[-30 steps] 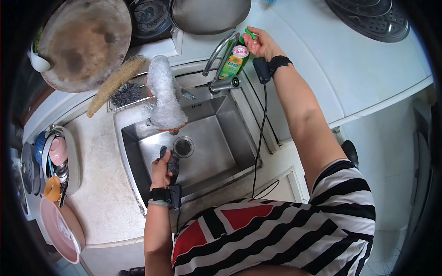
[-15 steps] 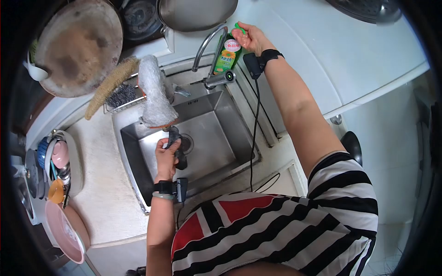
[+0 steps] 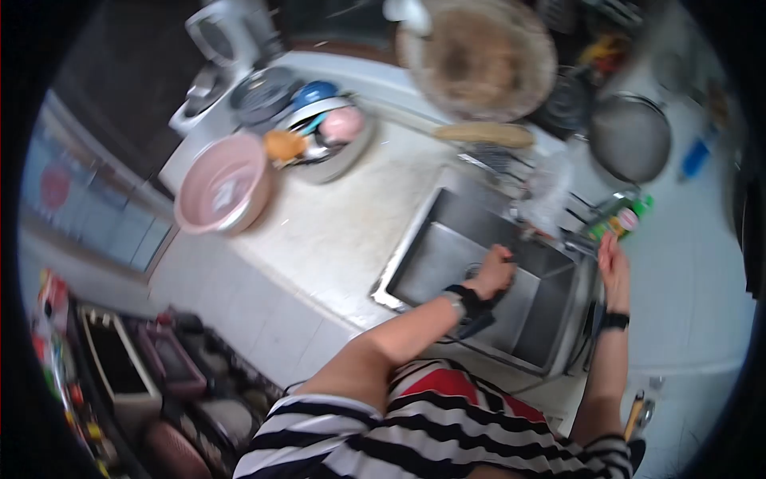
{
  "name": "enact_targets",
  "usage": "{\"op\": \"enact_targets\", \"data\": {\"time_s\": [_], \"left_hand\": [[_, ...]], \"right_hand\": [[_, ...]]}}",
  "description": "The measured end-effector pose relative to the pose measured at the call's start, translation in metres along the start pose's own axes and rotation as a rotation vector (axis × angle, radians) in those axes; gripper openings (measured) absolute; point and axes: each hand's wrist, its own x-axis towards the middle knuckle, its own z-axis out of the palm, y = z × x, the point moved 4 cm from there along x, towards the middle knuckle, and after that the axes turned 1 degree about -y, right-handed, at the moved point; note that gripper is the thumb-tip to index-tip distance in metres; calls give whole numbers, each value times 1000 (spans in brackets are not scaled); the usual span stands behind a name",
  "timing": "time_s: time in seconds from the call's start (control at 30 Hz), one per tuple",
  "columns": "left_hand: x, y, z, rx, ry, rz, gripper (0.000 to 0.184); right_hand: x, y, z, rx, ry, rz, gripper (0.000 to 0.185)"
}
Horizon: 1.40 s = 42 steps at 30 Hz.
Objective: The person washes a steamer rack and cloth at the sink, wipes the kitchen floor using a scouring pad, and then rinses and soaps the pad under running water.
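Note:
My left hand [image 3: 492,274] is closed over the steel sink [image 3: 435,259]; dark bits of a grey cloth [image 3: 511,260] show at its fingers, blurred. Beside the faucet [image 3: 581,243], my right hand [image 3: 613,257] has its fingers stretched upward, with nothing visible in them; whether it touches the faucet is unclear. Just above that hand leans a green bottle [image 3: 621,219]. A clear, crinkled plastic-like bundle [image 3: 547,195] is at the sink's back edge.
A pink basin [image 3: 195,195] and a dish rack with bowls [image 3: 341,166] stand on the left counter [image 3: 335,231]. Behind the sink are a loofah [image 3: 485,134], a large round board [image 3: 479,60] and a pan [image 3: 630,140]. Shelves with items fill the lower left.
The view has swung left, bringing in the floor and shelves. My right hand has left the bottle's green top and is now lower, by the faucet. My left hand remains over the sink.

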Motion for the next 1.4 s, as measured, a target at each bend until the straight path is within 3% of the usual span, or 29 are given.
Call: {"op": "enact_targets", "data": {"time_s": [0.13, 0.17, 0.23, 0.27, 0.33, 0.37, 0.43, 0.47, 0.5, 0.57, 0.6, 0.63, 0.67, 0.7, 0.73, 0.77, 0.8, 0.87, 0.9, 0.93, 1.0, 1.03, 1.1, 1.13, 1.2, 1.33, 1.37, 1.4], "left_hand": [[-22, 19, 17, 79, 153, 123, 29], [-14, 2, 23, 69, 173, 126, 29], [-4, -18, 36, 409, 282, 742, 27], [-20, -11, 45, 419, 192, 616, 27], [-23, -11, 58, 426, -41, 747, 28], [-35, -4, 58, 422, -33, 745, 28], [-68, 21, 68, 539, -297, 769, 28], [-70, 31, 58, 530, -292, 769, 28], [-66, 36, 43, 311, -217, 486, 31], [-37, 9, 13, -16, -7, 222, 38], [-28, 5, -8, 173, 183, 178, 37], [-3, -21, -26, 483, 406, 342, 44], [18, -45, -31, 477, 400, 340, 44], [40, -71, -32, 154, 228, 93, 50], [47, -91, -24, -166, 53, -154, 56], [-3, -54, -8, -569, -216, -462, 68], [-8, -56, -3, -575, -219, -464, 68], [-17, -56, 6, -988, -244, -297, 74], [-25, -48, 1, -1059, -220, -317, 74], [-24, -46, -4, -1068, -220, -322, 74], [-19, -41, -12, -1192, -183, -113, 65], [-18, -41, -19, -1136, -270, 11, 63], [-8, -49, -39, -1095, -344, 56, 60], [2, -55, -45, -1097, -335, -20, 58], [14, -60, -47, -1174, -332, 72, 56], [23, -65, -53, -1244, -580, 91, 52], [25, -69, -51, -1272, -647, 62, 52], [18, -60, -42, -1510, -617, -34, 55]], "right_hand": [[-91, 145, 78, -138, 50, 81, 24], [-84, 179, 59, -41, -75, 179, 26], [-87, 224, 45, 29, -184, 326, 28], [-99, 222, 58, -32, -152, 333, 27], [-112, 213, 69, -161, -130, 300, 26], [-118, 207, 73, -226, -133, 274, 26], [-128, 193, 83, -375, -153, 182, 24], [-131, 187, 88, -454, -162, 123, 24], [-136, 179, 95, -574, -202, 39, 23], [-142, 166, 121, -952, -359, -214, 22], [-159, 154, 170, -1491, -535, -601, 19], [-140, 165, 150, -1440, -601, -650, 17], [-123, 176, 133, -1389, -668, -696, 16], [-129, 176, 162, -1716, -704, -666, 14], [-131, 178, 171, -1710, -709, -653, 14], [-130, 185, 179, -1645, -716, -623, 16], [-130, 191, 187, -1583, -722, -592, 17], [-133, 201, 197, -1493, -745, -540, 21], [-137, 206, 200, -1459, -750, -517, 24], [-141, 210, 202, -1433, -763, -500, 26], [-149, 217, 205, -1401, -785, -480, 31], [-153, 220, 205, -1382, -796, -470, 33], [-162, 225, 201, -1351, -809, -448, 38], [-166, 227, 197, -1337, -803, -437, 41], [-172, 229, 187, -1312, -781, -429, 46], [-165, 230, 179, -1332, -646, -454, 54], [-156, 229, 182, -1442, -643, -568, 54], [-146, 228, 183, -1553, -643, -674, 55]]}}
